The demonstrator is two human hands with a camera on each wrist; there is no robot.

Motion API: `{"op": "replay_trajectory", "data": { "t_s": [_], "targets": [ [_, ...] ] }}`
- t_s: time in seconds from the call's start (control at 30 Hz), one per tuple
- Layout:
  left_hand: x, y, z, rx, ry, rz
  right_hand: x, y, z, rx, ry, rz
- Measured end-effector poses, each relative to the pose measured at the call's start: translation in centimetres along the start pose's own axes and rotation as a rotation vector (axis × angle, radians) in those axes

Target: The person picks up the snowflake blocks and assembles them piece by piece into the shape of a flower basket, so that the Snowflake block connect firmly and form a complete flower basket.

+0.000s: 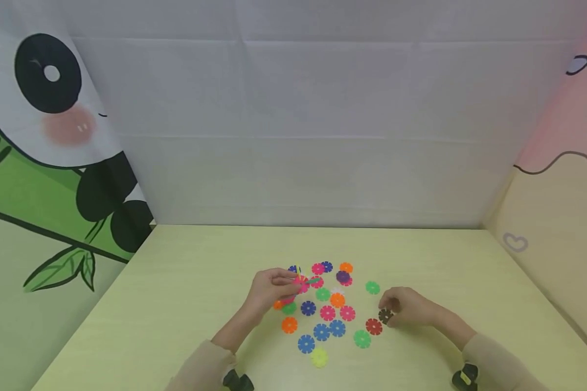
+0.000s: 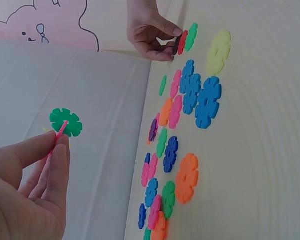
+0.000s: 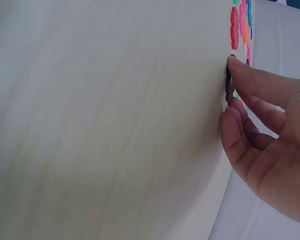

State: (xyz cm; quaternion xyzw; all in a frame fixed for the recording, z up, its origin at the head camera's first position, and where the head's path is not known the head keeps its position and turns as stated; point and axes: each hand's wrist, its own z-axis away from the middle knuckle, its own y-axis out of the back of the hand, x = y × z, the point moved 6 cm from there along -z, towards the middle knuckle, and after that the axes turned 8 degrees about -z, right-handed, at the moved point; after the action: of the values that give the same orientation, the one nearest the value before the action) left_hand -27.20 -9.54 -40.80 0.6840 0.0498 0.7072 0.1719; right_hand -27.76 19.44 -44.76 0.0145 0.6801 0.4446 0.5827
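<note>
My left hand (image 1: 273, 292) pinches a pink slotted plastic disc (image 1: 301, 284) between thumb and fingertips, raised over the table. A green slotted disc (image 2: 66, 123) is joined to the pink one, and a bit of a yellow piece shows behind the fingers. On the right, my right hand (image 1: 411, 307) has thumb and fingers at opposite edges of a dark brown disc (image 1: 385, 316), low at the tabletop. The right wrist view shows this dark disc (image 3: 229, 82) edge-on between the fingertips. Just left of it lies a red disc (image 1: 374, 326).
Several flower-shaped discs lie scattered mid-table, among them a blue disc (image 1: 306, 344), a yellow disc (image 1: 319, 358), an orange disc (image 1: 289, 325) and a green disc (image 1: 362, 339). Some overlap. A pale cloth wall (image 1: 323, 179) rises behind the wooden table (image 1: 200, 255).
</note>
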Motion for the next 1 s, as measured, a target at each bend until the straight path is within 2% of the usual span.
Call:
{"op": "replay_trajectory", "data": {
  "t_s": [0.27,0.47,0.6,0.77,0.87,1.0],
  "targets": [
    [-0.3,0.0,0.2,-0.001,0.009,0.031,-0.6,-0.2,0.0,0.027,0.014,-0.016],
    [-0.2,-0.7,-0.2,0.013,0.022,0.046,-1.4,0.2,-0.6,0.057,0.086,0.037],
    [0.4,-1.7,-0.8,0.026,0.025,0.09,-3.1,0.7,-1.4,0.18,0.17,0.053],
    [1.0,-2.8,-1.2,0.056,0.044,0.148,-7.4,0.2,-2.1,0.419,0.396,0.005],
    [1.1,-3.2,-1.2,0.071,0.057,0.18,-9.8,-0.5,-2.1,0.529,0.529,-0.01],
    [1.2,-3.6,-1.4,0.074,0.049,0.226,-11.4,-1.2,-2.4,0.601,0.618,-0.036]
  ]
}}
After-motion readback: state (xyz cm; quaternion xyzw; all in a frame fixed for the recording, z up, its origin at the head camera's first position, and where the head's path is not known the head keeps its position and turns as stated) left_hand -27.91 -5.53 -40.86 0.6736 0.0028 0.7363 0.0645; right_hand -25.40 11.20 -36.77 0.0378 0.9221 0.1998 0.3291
